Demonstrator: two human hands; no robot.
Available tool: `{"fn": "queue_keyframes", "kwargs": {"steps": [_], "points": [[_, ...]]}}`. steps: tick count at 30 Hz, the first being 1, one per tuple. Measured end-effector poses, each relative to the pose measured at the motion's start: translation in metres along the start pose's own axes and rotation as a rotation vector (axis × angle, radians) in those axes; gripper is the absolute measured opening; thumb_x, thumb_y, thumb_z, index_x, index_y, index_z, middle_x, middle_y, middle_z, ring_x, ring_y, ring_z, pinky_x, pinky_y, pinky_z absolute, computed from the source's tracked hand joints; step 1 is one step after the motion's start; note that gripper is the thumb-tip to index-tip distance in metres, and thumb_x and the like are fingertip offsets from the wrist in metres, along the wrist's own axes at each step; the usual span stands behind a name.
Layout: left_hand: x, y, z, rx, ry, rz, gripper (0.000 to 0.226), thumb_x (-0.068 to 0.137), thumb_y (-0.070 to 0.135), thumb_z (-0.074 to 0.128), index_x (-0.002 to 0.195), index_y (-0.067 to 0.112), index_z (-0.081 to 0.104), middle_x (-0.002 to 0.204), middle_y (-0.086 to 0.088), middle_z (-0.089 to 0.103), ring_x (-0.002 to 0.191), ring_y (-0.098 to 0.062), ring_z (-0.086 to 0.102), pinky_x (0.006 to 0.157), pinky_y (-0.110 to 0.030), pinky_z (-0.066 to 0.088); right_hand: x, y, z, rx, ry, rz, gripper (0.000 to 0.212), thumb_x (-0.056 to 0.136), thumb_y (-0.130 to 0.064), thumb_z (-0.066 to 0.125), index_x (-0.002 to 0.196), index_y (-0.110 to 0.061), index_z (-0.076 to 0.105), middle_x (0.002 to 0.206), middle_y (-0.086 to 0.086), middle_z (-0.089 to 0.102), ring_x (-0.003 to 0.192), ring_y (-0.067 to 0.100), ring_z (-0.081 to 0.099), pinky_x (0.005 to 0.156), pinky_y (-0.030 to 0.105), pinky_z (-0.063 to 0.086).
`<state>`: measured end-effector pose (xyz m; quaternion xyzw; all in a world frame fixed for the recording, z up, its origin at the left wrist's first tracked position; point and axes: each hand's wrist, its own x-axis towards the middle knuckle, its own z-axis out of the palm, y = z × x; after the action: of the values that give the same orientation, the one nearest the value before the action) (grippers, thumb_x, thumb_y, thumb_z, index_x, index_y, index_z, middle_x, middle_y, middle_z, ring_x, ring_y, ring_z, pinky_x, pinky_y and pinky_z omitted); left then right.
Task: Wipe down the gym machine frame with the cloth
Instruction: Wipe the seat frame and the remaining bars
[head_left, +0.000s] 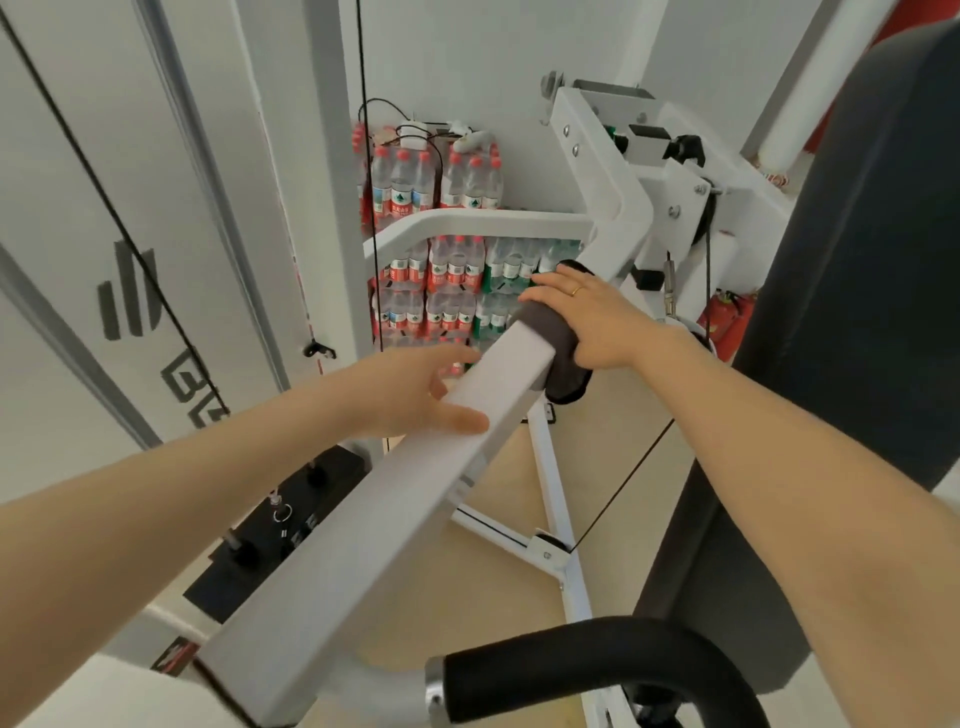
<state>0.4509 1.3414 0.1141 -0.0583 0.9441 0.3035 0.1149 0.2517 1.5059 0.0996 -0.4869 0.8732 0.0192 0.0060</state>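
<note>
A white square beam of the gym machine frame (395, 499) runs from the lower left up toward the centre. A dark grey cloth (556, 332) is draped over the beam's upper part. My right hand (587, 317) lies on top of the cloth and presses it against the beam, fingers wrapped over it. My left hand (415, 395) holds the beam lower down, thumb on its top face and fingers on the far side.
A black padded backrest (841, 332) stands at the right. A black foam handle (587, 670) curves across the bottom. Stacked packs of water bottles (441, 234) sit against the far wall. Black cables, a weight stack (270, 535) and a red fire extinguisher (727, 317) are nearby.
</note>
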Motion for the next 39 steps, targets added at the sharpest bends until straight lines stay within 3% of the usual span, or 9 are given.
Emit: {"fn": "queue_keyframes", "kwargs": {"steps": [6, 10, 12, 19, 24, 26, 29, 32, 39], "points": [[-0.058, -0.029, 0.007, -0.282, -0.130, 0.022, 0.041, 0.079, 0.041, 0.067, 0.105, 0.058, 0.040, 0.103, 0.026, 0.054, 0.090, 0.010, 0.055, 0.063, -0.003, 0.044, -0.026, -0.058, 0.006, -0.036, -0.034, -0.212, 0.092, 0.069, -0.042, 0.076, 0.144, -0.024, 0.025, 0.151, 0.000, 0.023, 0.142, 0.025, 0.008, 0.115, 0.042, 0.006], [-0.078, -0.030, 0.014, -0.318, -0.061, 0.047, 0.031, 0.082, 0.034, 0.065, 0.103, 0.048, 0.048, 0.105, 0.024, 0.057, 0.092, 0.010, 0.055, 0.069, -0.003, 0.042, -0.043, -0.116, 0.010, -0.025, 0.005, -0.390, 0.088, 0.067, -0.049, 0.075, 0.140, -0.026, 0.033, 0.141, -0.001, 0.036, 0.134, 0.022, 0.021, 0.112, 0.038, 0.009], [-0.083, -0.030, 0.017, -0.272, 0.034, 0.023, 0.030, 0.081, 0.036, 0.066, 0.108, 0.037, 0.052, 0.105, 0.017, 0.059, 0.091, 0.003, 0.058, 0.073, -0.011, 0.044, -0.045, -0.122, 0.006, 0.008, -0.010, -0.384, 0.086, 0.067, -0.046, 0.076, 0.139, -0.027, 0.035, 0.139, -0.001, 0.038, 0.132, 0.021, 0.024, 0.112, 0.038, 0.011], [-0.117, -0.042, 0.022, -0.226, 0.102, 0.001, 0.029, 0.080, 0.039, 0.066, 0.107, 0.034, 0.055, 0.107, 0.012, 0.061, 0.090, -0.004, 0.060, 0.076, -0.020, 0.048, -0.048, -0.123, -0.004, -0.021, -0.063, -0.103, 0.091, 0.064, -0.039, 0.081, 0.139, -0.025, 0.032, 0.145, 0.003, 0.031, 0.138, 0.025, 0.015, 0.115, 0.040, 0.010], [-0.141, -0.061, 0.020, -0.236, 0.047, -0.051, 0.027, 0.080, 0.039, 0.067, 0.100, 0.021, 0.065, 0.091, 0.011, 0.066, 0.085, -0.015, 0.064, 0.074, -0.025, 0.050, -0.069, -0.182, 0.006, -0.022, -0.037, -0.238, 0.092, 0.056, -0.055, 0.079, 0.134, -0.029, 0.037, 0.139, -0.002, 0.039, 0.131, 0.022, 0.025, 0.112, 0.040, 0.016], [-0.148, -0.068, 0.021, -0.285, 0.026, -0.046, 0.021, 0.081, 0.036, 0.066, 0.097, 0.023, 0.066, 0.090, 0.011, 0.068, 0.085, -0.019, 0.065, 0.071, -0.025, 0.051, -0.075, -0.199, 0.011, -0.044, 0.031, -0.280, 0.088, 0.058, -0.052, 0.080, 0.133, -0.029, 0.040, 0.135, -0.003, 0.043, 0.128, 0.019, 0.029, 0.109, 0.037, 0.018], [-0.159, -0.079, 0.023, -0.374, -0.027, 0.007, 0.018, 0.082, 0.030, 0.066, 0.100, 0.028, 0.064, 0.097, 0.012, 0.068, 0.084, -0.006, 0.064, 0.063, -0.015, 0.049, -0.080, -0.200, 0.004, -0.049, 0.022, -0.248, 0.082, 0.064, -0.039, 0.080, 0.135, -0.030, 0.039, 0.138, -0.003, 0.041, 0.132, 0.019, 0.028, 0.112, 0.037, 0.017], [-0.171, -0.089, 0.029, -0.483, -0.050, 0.040, 0.022, 0.083, 0.024, 0.065, 0.104, 0.032, 0.061, 0.104, 0.014, 0.067, 0.092, -0.002, 0.063, 0.076, -0.020, 0.050, -0.082, -0.199, -0.001, -0.046, -0.003, -0.161, 0.079, 0.068, -0.030, 0.079, 0.135, -0.030, 0.037, 0.142, -0.002, 0.036, 0.136, 0.021, 0.022, 0.115, 0.038, 0.015], [-0.182, -0.094, 0.046, -0.472, 0.160, 0.069, 0.017, 0.083, 0.031, 0.064, 0.099, 0.026, 0.062, 0.090, 0.016, 0.066, 0.067, 0.010, 0.059, 0.054, -0.007, 0.045, -0.093, -0.245, -0.017, 0.127, -0.319, -0.040, 0.080, 0.075, -0.017, 0.071, 0.139, -0.036, 0.027, 0.152, -0.009, 0.015, 0.142, 0.016, -0.005, 0.115, 0.042, 0.001]]}}
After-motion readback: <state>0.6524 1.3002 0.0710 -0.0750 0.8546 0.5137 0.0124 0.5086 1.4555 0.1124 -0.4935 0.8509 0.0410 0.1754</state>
